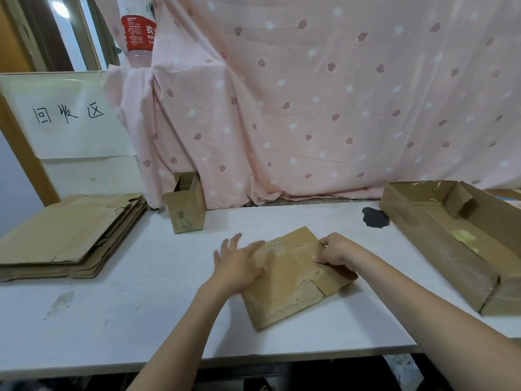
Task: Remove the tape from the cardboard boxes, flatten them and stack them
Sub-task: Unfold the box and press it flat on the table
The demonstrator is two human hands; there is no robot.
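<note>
Pinching the right edge of the flattened cardboard box [293, 277], the right hand [337, 251] curls fingers and thumb onto it, while the left hand [239, 261] lies flat, fingers spread, pressing its left side. That box lies creased and scuffed on the white table [141, 320], torn paper along its edges. At nine o'clock sits the stack of flattened boxes [67, 235]; at eleven o'clock a small upright box [187, 210]; at three o'clock a long open box [451, 238].

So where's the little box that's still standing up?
The little box stands at the back of the table, left of middle, against the pink curtain and just right of the flat stack.
</note>
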